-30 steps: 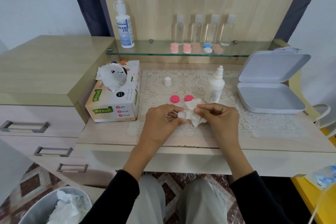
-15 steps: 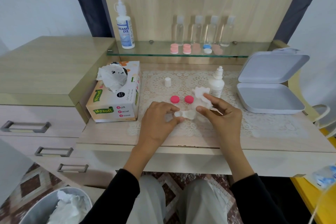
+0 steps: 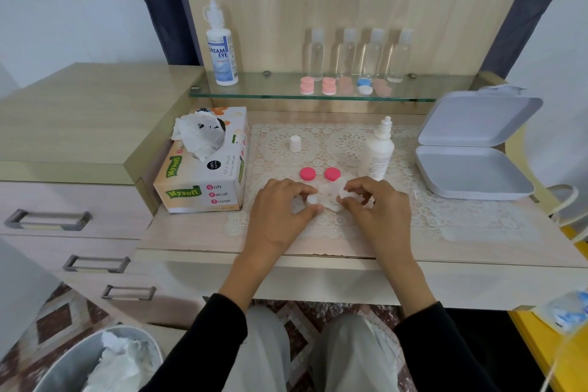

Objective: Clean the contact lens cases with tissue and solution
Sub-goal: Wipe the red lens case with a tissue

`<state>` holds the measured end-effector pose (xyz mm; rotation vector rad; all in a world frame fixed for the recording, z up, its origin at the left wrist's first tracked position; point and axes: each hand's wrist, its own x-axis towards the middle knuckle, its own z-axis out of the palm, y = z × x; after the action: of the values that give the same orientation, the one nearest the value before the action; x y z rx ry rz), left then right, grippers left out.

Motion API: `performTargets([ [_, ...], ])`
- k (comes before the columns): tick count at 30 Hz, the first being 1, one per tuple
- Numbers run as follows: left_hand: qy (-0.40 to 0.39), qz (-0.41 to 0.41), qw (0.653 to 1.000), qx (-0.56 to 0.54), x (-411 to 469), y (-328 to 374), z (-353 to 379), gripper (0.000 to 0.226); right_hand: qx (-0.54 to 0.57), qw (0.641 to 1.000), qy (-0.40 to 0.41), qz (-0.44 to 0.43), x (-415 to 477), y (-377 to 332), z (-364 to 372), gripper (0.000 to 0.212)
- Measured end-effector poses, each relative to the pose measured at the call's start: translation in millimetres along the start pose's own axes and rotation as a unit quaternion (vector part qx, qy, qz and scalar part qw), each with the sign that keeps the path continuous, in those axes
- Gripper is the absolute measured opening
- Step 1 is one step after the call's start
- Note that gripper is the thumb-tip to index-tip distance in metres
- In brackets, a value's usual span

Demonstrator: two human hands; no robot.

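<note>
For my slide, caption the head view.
Left hand holds the lens case; right hand pinches tissue against it.

The left hand (image 3: pixel 283 210) pinches a white lens case (image 3: pixel 313 200); the right hand (image 3: pixel 375 204) presses crumpled tissue (image 3: pixel 345 197) into it, just in front of two pink caps (image 3: pixel 319 173).

1. The desk (image 3: pixel 477 245) is pale wood-grain board with a matt finish.
2. A cream lace cloth (image 3: pixel 445 216), openwork and bumpy, lies over it.
3. The shelf (image 3: pixel 286 91) is clear, glossy glass.
4. The tissue box (image 3: pixel 197 188) is printed card with a slight sheen.
5. The tissue (image 3: pixel 345 197) is soft, crumpled paper.
6. The lens case (image 3: pixel 313 199) is cloudy, smooth plastic.
7. The pink caps (image 3: pixel 307 173) are matt plastic.
8. The solution bottle (image 3: pixel 377 156) is smooth white plastic.
9. The grey box (image 3: pixel 471 175) is smooth, matt plastic.
10. The drawer handles (image 3: pixel 47 219) are brushed metal.
</note>
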<state>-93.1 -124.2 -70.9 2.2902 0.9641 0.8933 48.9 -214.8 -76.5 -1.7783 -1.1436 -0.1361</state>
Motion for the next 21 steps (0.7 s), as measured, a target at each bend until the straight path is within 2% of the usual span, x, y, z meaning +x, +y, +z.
performTargets([
  [3,0.011,-0.006,1.0,0.0,0,-1,0,0.028,-0.048,0.996,0.0,-0.073,-1,-2,3,0.02],
  [7,0.016,-0.009,1.0,0.0,1,-1,2,0.031,-0.037,0.989,-0.027,-0.137,-3,-2,5,0.024],
  [14,0.019,-0.013,1.0,0.007,1,0,2,0.033,-0.109,0.988,-0.061,-0.095,-6,-9,9,0.031],
  [21,0.023,-0.012,1.0,0.012,2,-2,3,0.03,-0.04,0.991,-0.112,-0.055,0,-4,10,0.032],
])
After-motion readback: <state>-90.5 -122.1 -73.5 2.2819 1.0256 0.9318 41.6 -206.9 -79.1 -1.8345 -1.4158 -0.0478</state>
